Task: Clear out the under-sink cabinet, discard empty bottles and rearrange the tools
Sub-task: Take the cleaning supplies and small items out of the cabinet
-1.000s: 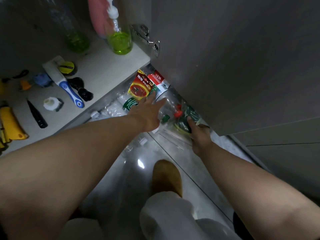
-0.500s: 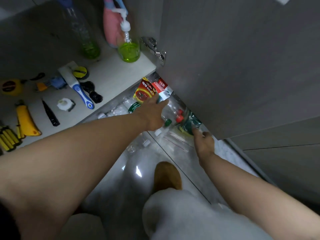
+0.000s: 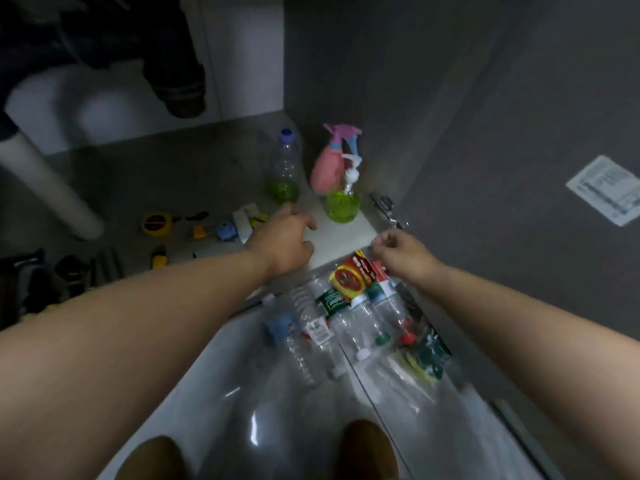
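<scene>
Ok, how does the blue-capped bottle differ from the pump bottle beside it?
The blue-capped bottle is tall and slim; the pump bottle is shorter, rounder, topped by a white pump. The blue-capped bottle's green liquid fills only its base; the pump bottle's fills most of its body. Both stand upright on the cabinet floor.

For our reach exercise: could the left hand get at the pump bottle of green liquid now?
Probably yes: the left hand hovers empty just beside the pump bottle, with bare cabinet floor between them.
</scene>
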Motion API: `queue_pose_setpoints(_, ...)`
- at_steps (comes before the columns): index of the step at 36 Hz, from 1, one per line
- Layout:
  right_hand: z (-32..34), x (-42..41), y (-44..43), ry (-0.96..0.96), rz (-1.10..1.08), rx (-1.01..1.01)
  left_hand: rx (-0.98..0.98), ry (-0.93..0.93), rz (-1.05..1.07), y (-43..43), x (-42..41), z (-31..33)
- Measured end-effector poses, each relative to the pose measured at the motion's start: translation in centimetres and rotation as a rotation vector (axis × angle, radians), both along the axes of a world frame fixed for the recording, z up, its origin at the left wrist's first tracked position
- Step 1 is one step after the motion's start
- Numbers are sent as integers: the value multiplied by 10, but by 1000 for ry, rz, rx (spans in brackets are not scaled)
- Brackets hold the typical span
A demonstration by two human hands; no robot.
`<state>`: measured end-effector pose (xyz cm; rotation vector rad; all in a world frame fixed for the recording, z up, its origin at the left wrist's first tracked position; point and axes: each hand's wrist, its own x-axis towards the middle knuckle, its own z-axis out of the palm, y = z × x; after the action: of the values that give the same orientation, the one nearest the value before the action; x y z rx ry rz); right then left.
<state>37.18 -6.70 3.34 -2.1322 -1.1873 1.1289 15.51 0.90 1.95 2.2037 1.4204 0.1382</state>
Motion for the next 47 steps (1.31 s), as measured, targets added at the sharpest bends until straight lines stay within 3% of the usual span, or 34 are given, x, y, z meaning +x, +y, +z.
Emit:
queue_pose_setpoints(6,7,-4,91,-293,105,137,-114,-383,308,29,-13,-32)
queue_pose_setpoints(10,0,-4,144,-438,166,261,-231,-564,366,38,-20,-45)
queue_pose_setpoints(16,-12,-5,185,-597,147,219,-287,-640,377,38,-27,-52)
queue_pose_setpoints(23,-7,-11,150,-669,168,348,-331,-670,336,33,-16,-47)
queue_pose_setpoints(28,19,-31,122,-474,242,454,-272,-667,267,31,-3,-37)
queue_pose_setpoints(32,47,-54,114,-100,353,376,-271,-682,248,26,-2,-29)
queue_pose_setpoints(38,64,-56,140,132,435,204,-321,-794,356,26,-13,-27)
queue_pose_setpoints(40,61,-50,162,20,354,338,-356,-904,469,30,-19,-31)
queue_pose_setpoints(43,50,-29,201,-479,305,469,-381,-1005,571,34,-26,-35)
queue_pose_setpoints(47,24,-11,226,-964,510,267,-385,-1000,595,37,-33,-39)
